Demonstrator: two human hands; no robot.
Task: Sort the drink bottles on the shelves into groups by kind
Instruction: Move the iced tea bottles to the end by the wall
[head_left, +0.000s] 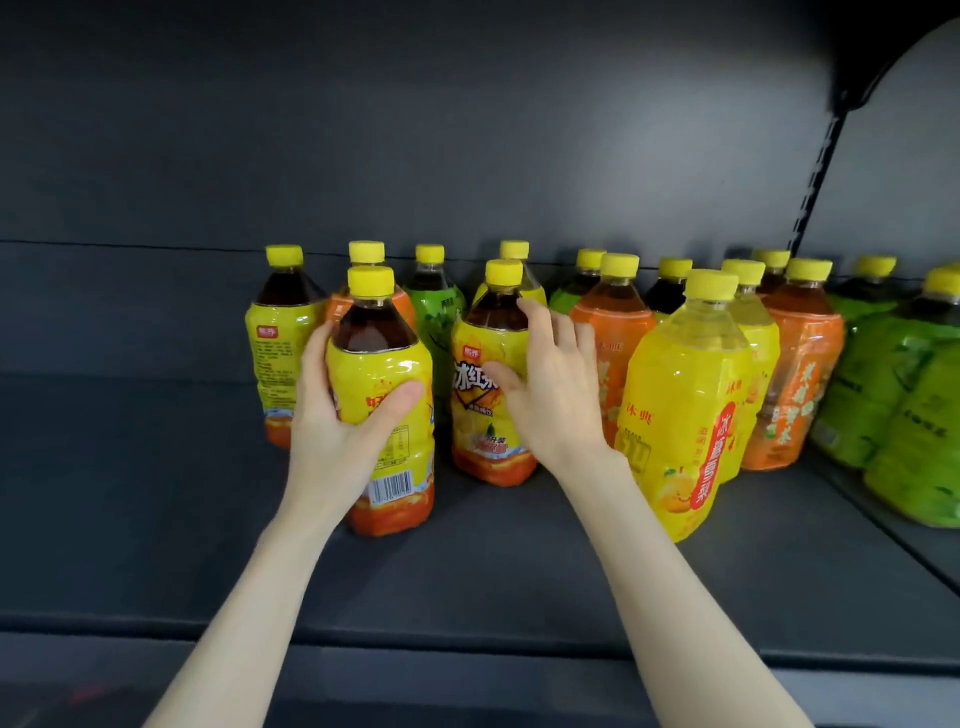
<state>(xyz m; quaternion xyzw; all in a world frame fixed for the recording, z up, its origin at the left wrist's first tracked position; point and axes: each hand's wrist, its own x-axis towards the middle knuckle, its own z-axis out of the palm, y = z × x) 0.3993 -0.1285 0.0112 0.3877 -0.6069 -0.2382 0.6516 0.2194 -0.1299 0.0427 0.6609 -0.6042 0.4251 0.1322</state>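
Matt dark metal shelf (519, 571); on it, clear plastic bottles (685, 405) with glossy wrappers and smooth yellow caps (710, 285).

Lighting: dim, frontal; upper frame dark. Glare: highlights on bottles (680, 364). Edges: right side bowed, lower corners soft.

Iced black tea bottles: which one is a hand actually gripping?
The front-left bottle, barcode facing out, with the left hand wrapped round its label. The right hand is only open at the middle bottle; the back-left bottle stands untouched.
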